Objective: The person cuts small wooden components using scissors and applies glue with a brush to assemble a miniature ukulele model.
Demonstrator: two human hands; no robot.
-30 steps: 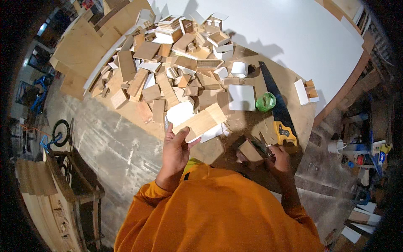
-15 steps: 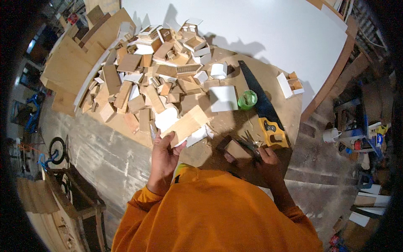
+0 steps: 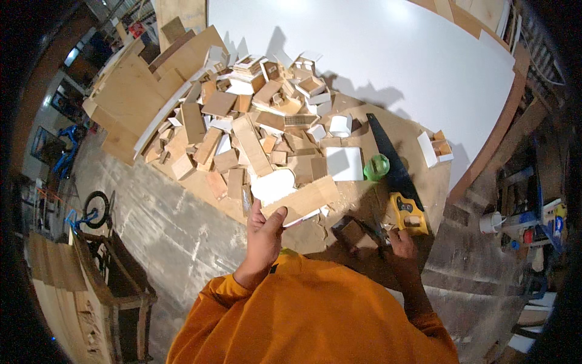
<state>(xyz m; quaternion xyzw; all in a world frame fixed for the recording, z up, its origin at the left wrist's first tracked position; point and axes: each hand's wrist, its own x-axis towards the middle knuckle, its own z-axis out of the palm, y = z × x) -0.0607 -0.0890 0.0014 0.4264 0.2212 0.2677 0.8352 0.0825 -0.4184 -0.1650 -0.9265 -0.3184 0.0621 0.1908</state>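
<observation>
My left hand (image 3: 267, 233) grips a flat, pale strip of wood board (image 3: 306, 199) by its near left end, thumb on top. The strip tilts up to the right, in front of a white round-ended piece (image 3: 274, 184). My right hand (image 3: 401, 244) is low at the table's near right, fingers curled by a dark, thin tool in shadow; what the fingers hold is unclear. Just left of it lies a brown block (image 3: 357, 235). A handsaw (image 3: 393, 161) with a yellow handle (image 3: 408, 213) lies beyond the right hand, beside a green round container (image 3: 376, 167).
A heap of wooden and white offcuts (image 3: 242, 115) covers the table's left and middle. A white square piece (image 3: 344, 164) lies left of the green container. At right stands a small open box (image 3: 435, 148). A large white sheet (image 3: 376, 48) spans the far side; plywood panels (image 3: 130, 103) lean at far left.
The whole view has shifted, so the table appears farther right and lower. The wood strip in my left hand has moved slightly right. My right hand stays beside the saw handle.
</observation>
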